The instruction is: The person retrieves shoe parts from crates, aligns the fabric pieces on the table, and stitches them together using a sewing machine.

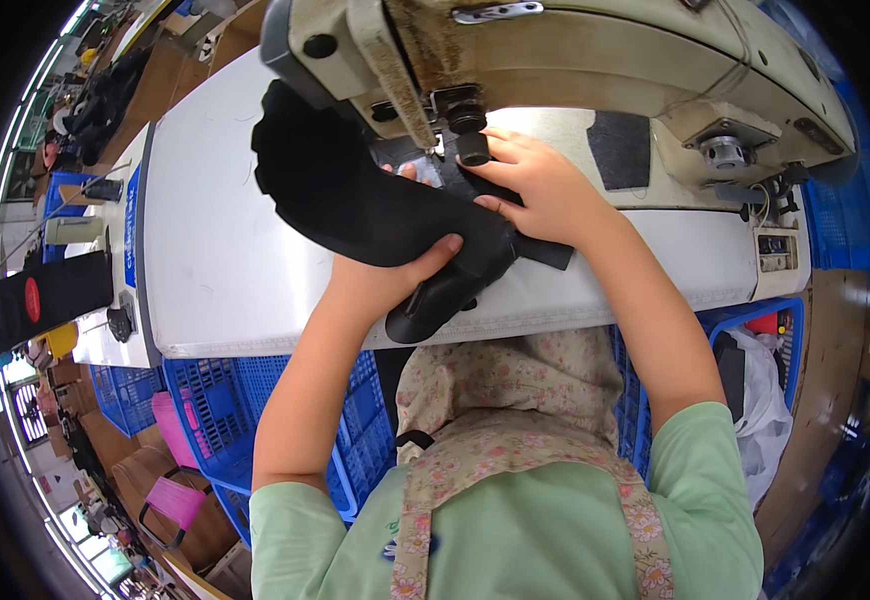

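While the black piece (pixel 355 210) lies at seven o'clock from the needle (pixel 440 148), my left hand (pixel 387 282) grips it, thumb uppermost; my right hand (pixel 545 188) pinches its edge at four. I judge it light, pliable, best held edgewise.

Below the fingers (pixel 515 152), leftward, sits a blue basket (pixel 217 425); below them, rightward, a white plastic bag (pixel 757 430) lies in a blue crate (pixel 798 335).

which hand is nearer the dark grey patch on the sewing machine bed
Right. The right hand lies just left of the dark grey patch; the left hand is farther left and nearer the body, holding the black piece.
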{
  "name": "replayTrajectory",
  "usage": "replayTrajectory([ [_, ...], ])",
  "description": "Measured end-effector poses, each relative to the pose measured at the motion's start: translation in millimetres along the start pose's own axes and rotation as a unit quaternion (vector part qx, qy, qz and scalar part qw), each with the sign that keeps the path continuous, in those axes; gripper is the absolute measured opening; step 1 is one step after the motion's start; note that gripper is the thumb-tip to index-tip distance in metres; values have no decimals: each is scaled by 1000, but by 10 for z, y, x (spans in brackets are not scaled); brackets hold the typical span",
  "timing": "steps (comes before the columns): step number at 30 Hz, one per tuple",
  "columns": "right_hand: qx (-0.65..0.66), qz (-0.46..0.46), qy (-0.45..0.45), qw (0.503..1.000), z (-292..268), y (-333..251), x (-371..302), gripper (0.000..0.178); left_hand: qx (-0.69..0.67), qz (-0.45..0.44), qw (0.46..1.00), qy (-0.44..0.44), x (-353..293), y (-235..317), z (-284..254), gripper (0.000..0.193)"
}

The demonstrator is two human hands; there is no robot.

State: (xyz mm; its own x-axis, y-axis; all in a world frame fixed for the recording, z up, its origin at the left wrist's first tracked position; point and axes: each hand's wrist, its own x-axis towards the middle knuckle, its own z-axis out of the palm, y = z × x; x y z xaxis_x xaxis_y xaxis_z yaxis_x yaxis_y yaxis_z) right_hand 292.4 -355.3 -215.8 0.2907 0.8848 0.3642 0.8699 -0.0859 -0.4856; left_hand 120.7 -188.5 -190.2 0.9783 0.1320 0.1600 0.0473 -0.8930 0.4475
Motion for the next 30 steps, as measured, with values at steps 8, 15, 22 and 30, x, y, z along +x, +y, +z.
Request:
replayTrajectory([
  [8, -5, -2, 5, 1000, -38, -31, 43, 43, -56, -13, 998, 13, 24, -37, -3, 55],
  [15, -21, -16, 31, 999, 2, -7, 75, 49, -68, -3, 998, 11, 110, -189, 18, 54],
  [22, -37, 13, 6, 999, 18, -16, 84, 35, -135, -29, 990, 6, 126, -122, -71, 57],
  [30, -43, 9, 9, 999, -11, -41, 69, 39, 244, -12, 908, 339, -212, 243, -111, 93],
])
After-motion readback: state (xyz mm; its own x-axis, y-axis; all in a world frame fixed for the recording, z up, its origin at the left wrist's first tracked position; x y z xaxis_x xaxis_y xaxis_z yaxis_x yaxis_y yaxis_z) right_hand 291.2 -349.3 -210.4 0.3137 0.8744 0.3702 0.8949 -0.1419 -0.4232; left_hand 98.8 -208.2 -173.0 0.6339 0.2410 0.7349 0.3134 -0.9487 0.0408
